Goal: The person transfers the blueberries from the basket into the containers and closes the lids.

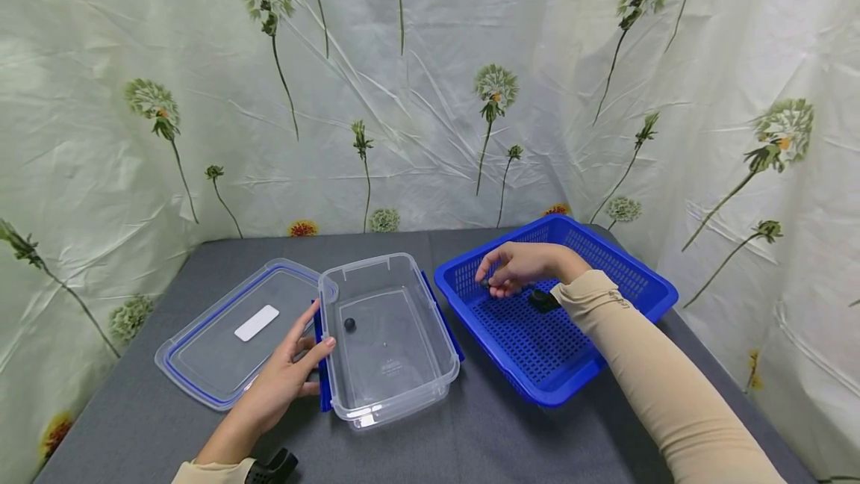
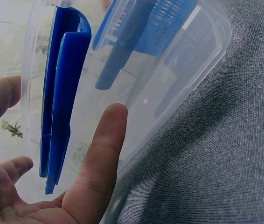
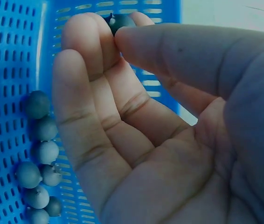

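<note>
Behind the grey counter (image 1: 497, 439) hangs a dandelion-patterned sheet (image 1: 430, 95). A clear tub (image 1: 403, 327) containing one dark berry (image 1: 350, 325) stands mid-counter, spread left fingers (image 1: 301, 326) resting against its side; toward the far right corner, right fingers (image 3: 155, 44) pinch another berry (image 3: 122, 22) over a blue basket (image 1: 537, 342), whose clustered berries (image 3: 45, 129) only the right wrist view shows.

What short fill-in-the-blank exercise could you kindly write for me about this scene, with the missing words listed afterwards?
1. The person's ____ hand pinches a small dark ball.
2. The number of dark balls inside the clear box is ____.
3. The label on the lid is coloured ____.
4. The basket is coloured ____.

Missing words: right; one; white; blue.
</note>
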Action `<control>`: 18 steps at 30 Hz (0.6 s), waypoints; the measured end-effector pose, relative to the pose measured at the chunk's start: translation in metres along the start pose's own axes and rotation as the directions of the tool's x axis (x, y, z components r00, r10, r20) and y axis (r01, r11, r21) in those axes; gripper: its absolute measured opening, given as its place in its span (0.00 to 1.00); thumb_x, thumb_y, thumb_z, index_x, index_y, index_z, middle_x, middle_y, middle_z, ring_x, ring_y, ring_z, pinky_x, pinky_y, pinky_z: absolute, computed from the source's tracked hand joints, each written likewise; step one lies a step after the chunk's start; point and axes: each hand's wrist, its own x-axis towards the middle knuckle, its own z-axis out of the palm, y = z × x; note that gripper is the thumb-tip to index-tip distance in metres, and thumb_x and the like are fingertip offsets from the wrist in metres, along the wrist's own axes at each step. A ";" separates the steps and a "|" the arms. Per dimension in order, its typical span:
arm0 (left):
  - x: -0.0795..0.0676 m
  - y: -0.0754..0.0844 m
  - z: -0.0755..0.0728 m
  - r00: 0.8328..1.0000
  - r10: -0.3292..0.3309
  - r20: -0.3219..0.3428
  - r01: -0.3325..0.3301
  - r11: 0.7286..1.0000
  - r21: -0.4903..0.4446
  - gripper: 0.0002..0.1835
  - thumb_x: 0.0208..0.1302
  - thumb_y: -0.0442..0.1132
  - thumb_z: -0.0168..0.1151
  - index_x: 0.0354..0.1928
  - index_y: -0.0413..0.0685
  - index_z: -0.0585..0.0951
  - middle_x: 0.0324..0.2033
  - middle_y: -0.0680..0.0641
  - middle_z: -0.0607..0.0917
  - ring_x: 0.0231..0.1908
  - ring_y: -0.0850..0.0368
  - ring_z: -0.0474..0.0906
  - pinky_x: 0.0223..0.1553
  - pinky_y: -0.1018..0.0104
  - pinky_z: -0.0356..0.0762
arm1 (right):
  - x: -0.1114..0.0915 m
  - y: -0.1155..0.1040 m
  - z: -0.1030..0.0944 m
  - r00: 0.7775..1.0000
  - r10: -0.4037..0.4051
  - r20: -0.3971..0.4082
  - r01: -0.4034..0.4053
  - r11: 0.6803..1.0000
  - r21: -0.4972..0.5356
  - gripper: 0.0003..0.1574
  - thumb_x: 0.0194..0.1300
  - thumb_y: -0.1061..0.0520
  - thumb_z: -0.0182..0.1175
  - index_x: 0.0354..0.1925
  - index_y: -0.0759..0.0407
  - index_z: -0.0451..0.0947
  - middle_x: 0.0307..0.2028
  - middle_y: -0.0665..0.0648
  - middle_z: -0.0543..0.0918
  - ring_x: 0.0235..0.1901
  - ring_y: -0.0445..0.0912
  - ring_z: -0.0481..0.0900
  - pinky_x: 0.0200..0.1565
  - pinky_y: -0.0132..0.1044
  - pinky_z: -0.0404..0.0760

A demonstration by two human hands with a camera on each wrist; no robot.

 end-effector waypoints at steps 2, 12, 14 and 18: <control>0.000 0.000 0.000 1.000 0.003 -0.002 -0.003 1.000 0.003 0.43 0.83 0.47 0.58 0.87 0.77 0.44 0.74 0.26 0.61 0.63 0.32 0.79 0.51 0.38 0.90 | -0.003 -0.003 0.000 1.000 -0.010 -0.003 0.010 1.000 -0.013 0.18 0.81 0.68 0.51 0.64 0.73 0.74 0.35 0.55 0.85 0.36 0.43 0.83 0.42 0.33 0.84; 0.000 0.000 0.001 1.000 0.007 -0.004 -0.007 1.000 0.008 0.43 0.84 0.47 0.57 0.87 0.76 0.44 0.74 0.25 0.60 0.64 0.29 0.78 0.50 0.37 0.90 | -0.006 -0.011 -0.003 0.998 -0.063 -0.010 0.063 0.998 -0.031 0.15 0.81 0.68 0.52 0.61 0.68 0.77 0.36 0.57 0.86 0.37 0.46 0.83 0.40 0.33 0.84; 0.000 -0.001 0.001 1.000 0.008 -0.004 -0.008 1.000 0.006 0.43 0.84 0.47 0.57 0.87 0.76 0.44 0.74 0.26 0.60 0.64 0.30 0.79 0.50 0.38 0.90 | -0.005 -0.012 -0.003 0.997 -0.076 -0.006 0.076 0.997 -0.024 0.16 0.82 0.67 0.52 0.62 0.70 0.75 0.36 0.57 0.86 0.37 0.46 0.84 0.40 0.33 0.84; 0.000 -0.001 0.000 1.000 0.004 -0.011 -0.004 1.000 0.000 0.42 0.84 0.47 0.57 0.87 0.78 0.45 0.74 0.26 0.61 0.63 0.31 0.79 0.50 0.38 0.91 | -0.003 -0.017 -0.002 0.993 -0.114 0.017 0.114 0.993 -0.012 0.19 0.82 0.65 0.52 0.65 0.74 0.72 0.36 0.58 0.86 0.36 0.46 0.83 0.38 0.31 0.82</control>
